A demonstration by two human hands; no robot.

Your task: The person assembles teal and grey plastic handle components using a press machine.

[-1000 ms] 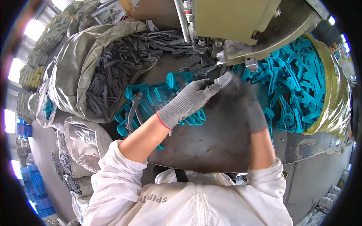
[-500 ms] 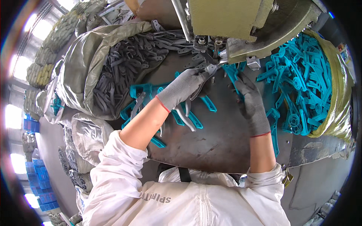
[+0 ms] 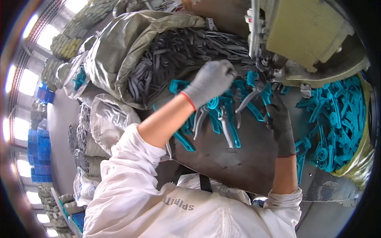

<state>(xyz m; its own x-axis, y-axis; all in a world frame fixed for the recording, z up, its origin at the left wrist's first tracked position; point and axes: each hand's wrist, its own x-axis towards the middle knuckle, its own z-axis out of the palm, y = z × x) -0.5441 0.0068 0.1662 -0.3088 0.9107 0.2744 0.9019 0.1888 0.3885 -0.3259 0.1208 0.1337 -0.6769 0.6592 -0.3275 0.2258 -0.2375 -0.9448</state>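
My left hand (image 3: 209, 81), in a light grey glove, is curled with its fingertips just left of the machine's head (image 3: 260, 63); it pinches a small dark metal piece (image 3: 232, 71). My right hand (image 3: 279, 119), in a dark glove, holds a teal-handled plier-like tool (image 3: 253, 90) up under that head. Several finished teal-handled tools (image 3: 224, 123) lie on the dark steel table (image 3: 238, 162) between my forearms.
An open grey sack of dark metal pieces (image 3: 178, 51) stands at the back left. Loose teal plastic handles (image 3: 337, 119) fill a sack on the right. The yellow-green machine body (image 3: 313, 31) overhangs the table. Filled sacks (image 3: 85, 139) are stacked at the left.
The view has swung and moved closer. My hands have stayed at the machine's head, the left one now slightly left of it. More teal-handled tools show on the table.
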